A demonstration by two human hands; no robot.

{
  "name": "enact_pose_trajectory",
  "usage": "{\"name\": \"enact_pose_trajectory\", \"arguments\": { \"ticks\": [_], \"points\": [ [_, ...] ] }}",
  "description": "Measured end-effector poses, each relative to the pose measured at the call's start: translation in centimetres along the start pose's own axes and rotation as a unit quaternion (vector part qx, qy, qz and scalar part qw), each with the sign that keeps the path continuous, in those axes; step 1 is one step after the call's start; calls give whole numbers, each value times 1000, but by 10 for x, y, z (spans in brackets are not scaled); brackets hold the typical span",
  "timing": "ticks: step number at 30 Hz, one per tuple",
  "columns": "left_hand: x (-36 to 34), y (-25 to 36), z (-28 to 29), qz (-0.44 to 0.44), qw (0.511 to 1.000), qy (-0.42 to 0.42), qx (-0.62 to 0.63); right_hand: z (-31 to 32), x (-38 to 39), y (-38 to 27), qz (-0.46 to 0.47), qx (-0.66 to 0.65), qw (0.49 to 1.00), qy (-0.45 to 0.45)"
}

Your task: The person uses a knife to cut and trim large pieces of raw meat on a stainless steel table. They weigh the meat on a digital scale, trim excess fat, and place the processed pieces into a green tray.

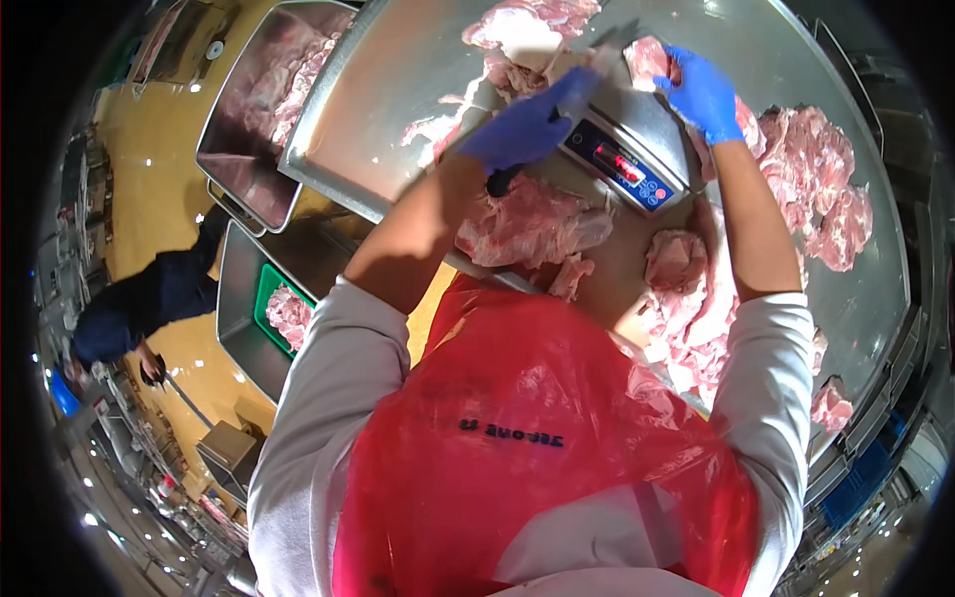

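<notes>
My left hand (522,129), in a blue glove, is closed round the black handle of a knife (503,182). The handle's end sticks out below the fist, while the blade is smeared by motion. In my blue-gloved right hand (704,95) is a small piece of raw meat (647,64), gripped at its right side. Between my hands stands a digital scale (625,169) with a lit red display, and the held piece is at the far side of its steel platform. A large slab of raw meat (532,224) lies nearer me, left of the scale.
More raw meat (811,174) is heaped right of the scale on the steel table (393,80). At left stand a steel tub (224,169) with meat and another holding a green basket (267,298). Beyond them, a person in dark clothes (149,303) grips a handle.
</notes>
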State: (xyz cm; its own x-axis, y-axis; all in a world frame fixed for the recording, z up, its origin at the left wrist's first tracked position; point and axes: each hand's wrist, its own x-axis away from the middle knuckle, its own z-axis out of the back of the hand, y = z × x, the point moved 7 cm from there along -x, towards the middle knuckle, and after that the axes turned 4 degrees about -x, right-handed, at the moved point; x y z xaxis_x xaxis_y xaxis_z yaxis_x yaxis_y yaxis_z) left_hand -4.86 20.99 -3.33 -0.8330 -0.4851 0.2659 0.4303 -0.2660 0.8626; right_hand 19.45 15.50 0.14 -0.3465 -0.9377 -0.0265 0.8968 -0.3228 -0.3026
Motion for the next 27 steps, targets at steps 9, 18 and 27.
{"name": "enact_pose_trajectory", "arguments": {
  "ticks": [9,18,27],
  "points": [
    [53,70,103,-146,973,176,-34,93,21,-30,76,-23,978,194],
    [83,43,139,-80,958,253,110,153,52,-5,71,-203,969,119],
    [89,49,130,-43,961,269,43,113,44,15,63,-84,990,93]
  ]
}}
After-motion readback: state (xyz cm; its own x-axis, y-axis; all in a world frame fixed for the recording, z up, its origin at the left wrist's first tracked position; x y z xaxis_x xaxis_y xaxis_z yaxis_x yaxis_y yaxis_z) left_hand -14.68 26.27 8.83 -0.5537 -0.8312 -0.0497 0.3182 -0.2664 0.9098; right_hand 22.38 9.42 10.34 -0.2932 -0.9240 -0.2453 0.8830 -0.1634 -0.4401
